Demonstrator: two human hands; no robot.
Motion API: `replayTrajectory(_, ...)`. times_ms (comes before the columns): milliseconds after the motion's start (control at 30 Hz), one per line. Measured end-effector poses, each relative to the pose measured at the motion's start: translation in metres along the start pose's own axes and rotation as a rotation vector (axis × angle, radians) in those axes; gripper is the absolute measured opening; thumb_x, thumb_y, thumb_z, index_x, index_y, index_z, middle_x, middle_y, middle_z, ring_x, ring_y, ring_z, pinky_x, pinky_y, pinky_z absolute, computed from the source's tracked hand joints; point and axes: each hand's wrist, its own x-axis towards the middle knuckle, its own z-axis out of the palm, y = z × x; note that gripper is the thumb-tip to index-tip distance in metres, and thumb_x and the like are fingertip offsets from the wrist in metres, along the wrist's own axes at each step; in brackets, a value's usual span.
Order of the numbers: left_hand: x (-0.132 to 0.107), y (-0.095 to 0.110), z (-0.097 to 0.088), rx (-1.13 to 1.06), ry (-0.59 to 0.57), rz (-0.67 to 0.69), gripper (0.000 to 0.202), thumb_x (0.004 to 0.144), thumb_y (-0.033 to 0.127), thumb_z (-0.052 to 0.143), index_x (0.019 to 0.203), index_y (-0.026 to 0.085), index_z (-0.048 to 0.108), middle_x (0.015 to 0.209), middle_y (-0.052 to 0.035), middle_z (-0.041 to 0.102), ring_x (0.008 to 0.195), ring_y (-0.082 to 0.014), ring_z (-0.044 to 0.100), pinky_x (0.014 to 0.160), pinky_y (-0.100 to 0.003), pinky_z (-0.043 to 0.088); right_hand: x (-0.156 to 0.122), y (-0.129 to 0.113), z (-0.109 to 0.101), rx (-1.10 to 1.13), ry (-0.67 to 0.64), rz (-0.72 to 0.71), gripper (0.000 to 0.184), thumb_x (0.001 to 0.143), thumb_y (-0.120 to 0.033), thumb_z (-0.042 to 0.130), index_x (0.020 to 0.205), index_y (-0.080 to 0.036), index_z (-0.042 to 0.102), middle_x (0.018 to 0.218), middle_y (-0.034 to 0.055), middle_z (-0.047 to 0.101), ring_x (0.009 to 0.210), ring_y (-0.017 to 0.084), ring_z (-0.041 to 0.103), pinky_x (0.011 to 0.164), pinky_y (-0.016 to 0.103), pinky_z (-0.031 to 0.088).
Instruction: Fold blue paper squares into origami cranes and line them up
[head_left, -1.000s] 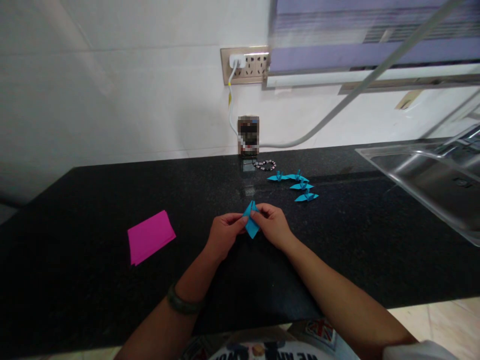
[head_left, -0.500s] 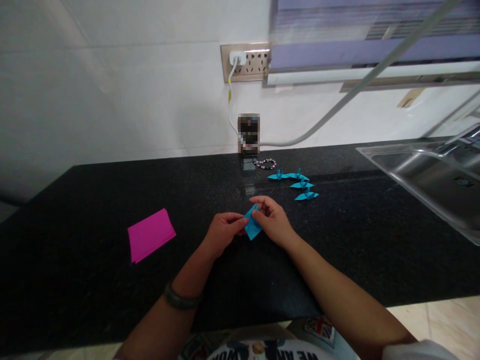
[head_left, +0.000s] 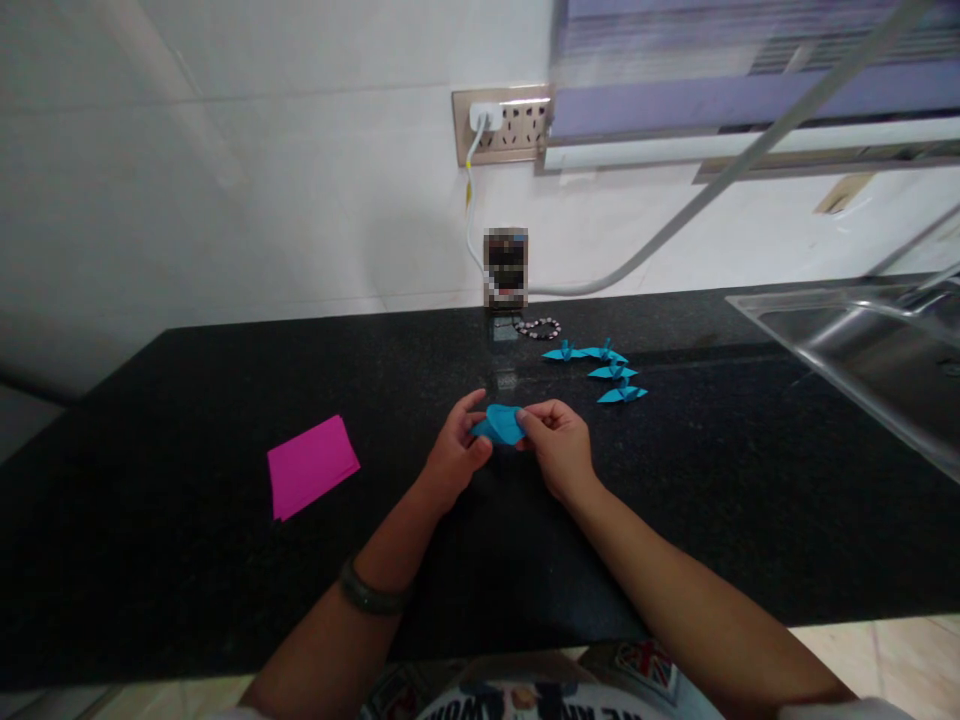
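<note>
while left hand (head_left: 455,455) pinches blue paper (head_left: 499,425) (right hand (head_left: 561,448) too)

— Where does the camera sit?
— On my head, looking forward and down over the black speckled stone worktop (head_left: 187,560) toward the white tiled wall (head_left: 225,200).
— How near?
— Near: my forearms rise from the worktop's near edge, and its far edge meets the wall. It's the only view.
</note>
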Motion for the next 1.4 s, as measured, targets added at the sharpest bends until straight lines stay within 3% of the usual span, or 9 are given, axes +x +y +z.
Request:
replayTrajectory(67,-0.001,0.0,0.003,0.026,0.036,-0.032,0.071,0.058,0.036,0.072,0.119,0.019,0.041,0.096,-0.0069,0.056,0.081,-0.0158,0.055,0.073,-0.028,0.044,-0.001,0.001,0.0,-0.064,0.001,-0.02,0.016,0.068,-0.03,0.06,0.071,-0.018,0.051,0.057,-0.0024,0.055,0.045,0.011,0.051,0.044,0.024,0.042)
replayTrajectory(167,0.0,0.001,0.004,-0.015,0.11,-0.083,0.047,0.065,0.031,0.066,0.106,0.02,0.045,0.088,-0.0029,0.055,0.073,-0.0129,0.055,0.064,-0.027,0.048,-0.002,0.002,-0.001,-0.235,-0.037,-0.088,0.014,0.069,-0.031,0.059,0.071,-0.018,0.052,0.058,-0.0016,0.055,0.049,0.012,0.052,0.047,0.025,0.043)
replayTrajectory(333,0.001,0.002,-0.003,0.128,0.041,-0.146,0.027,0.068,0.024,0.058,0.093,0.017,0.052,0.073,-0.0003,0.055,0.058,-0.0106,0.053,0.047,-0.022,0.045,-0.002,-0.001,-0.005,-0.441,-0.177,-0.286,0.021,0.069,-0.023,0.057,0.09,-0.018,0.058,0.075,0.0021,0.059,0.066,0.013,0.055,0.058,0.025,0.044)
replayTrajectory(433,0.001,0.003,-0.004,0.301,0.026,-0.148,0.025,0.066,0.021,0.057,0.091,0.017,0.055,0.069,-0.0001,0.057,0.051,-0.0095,0.051,0.045,-0.021,0.042,-0.002,-0.001,-0.006,-0.526,-0.243,-0.392,0.013,0.07,-0.02,0.056,0.082,-0.018,0.062,0.077,0.0031,0.06,0.068,0.013,0.054,0.059,0.025,0.043)
replayTrajectory(600,0.001,0.002,0.002,0.271,0.205,-0.015,0.031,0.065,0.021,0.059,0.096,0.017,0.055,0.092,-0.0049,0.06,0.07,-0.0126,0.056,0.058,-0.023,0.045,-0.002,0.0,-0.005,-0.58,-0.206,-0.471,0.009,0.074,-0.018,0.054,0.072,-0.019,0.062,0.071,0.0031,0.058,0.068,0.014,0.054,0.061,0.027,0.043)
replayTrajectory(733,0.002,0.002,0.003,0.155,0.294,-0.072,0.028,0.069,0.027,0.057,0.093,0.012,0.059,0.08,-0.0047,0.062,0.067,-0.0129,0.056,0.064,-0.027,0.046,-0.005,-0.003,-0.006,-0.604,-0.176,-0.545,0.009,0.075,-0.018,0.053,0.073,-0.02,0.061,0.073,0.0036,0.057,0.07,0.015,0.054,0.062,0.027,0.044)
replayTrajectory(967,0.002,-0.004,-0.003,0.249,0.225,-0.074,0.037,0.071,0.032,0.058,0.103,0.014,0.061,0.088,-0.0076,0.065,0.072,-0.0166,0.058,0.067,-0.029,0.046,-0.005,-0.002,-0.007,-0.665,-0.245,-0.622,0.02,0.075,-0.016,0.052,0.091,-0.022,0.063,0.088,0.0056,0.055,0.078,0.015,0.054,0.066,0.027,0.045)
replayTrajectory(1133,0.003,-0.004,-0.006,0.357,0.172,0.033,0.021,0.072,0.03,0.057,0.083,0.017,0.069,0.115,-0.0093,0.057,0.097,-0.0225,0.056,0.08,-0.033,0.044,-0.003,-0.001,-0.008,-0.696,-0.239,-0.666,0.018,0.077,-0.018,0.051,0.089,-0.021,0.064,0.088,0.0057,0.056,0.08,0.015,0.054,0.07,0.028,0.045)
replayTrajectory(1400,0.002,-0.002,-0.004,0.426,0.136,0.082,0.018,0.074,0.028,0.055,0.079,0.019,0.069,0.112,-0.0077,0.059,0.106,-0.0233,0.052,0.089,-0.037,0.039,-0.002,-0.008,-0.011,-0.86,-0.213,-0.753,0.017,0.078,-0.021,0.05,0.081,-0.022,0.067,0.08,0.0052,0.058,0.077,0.017,0.052,0.071,0.031,0.041)
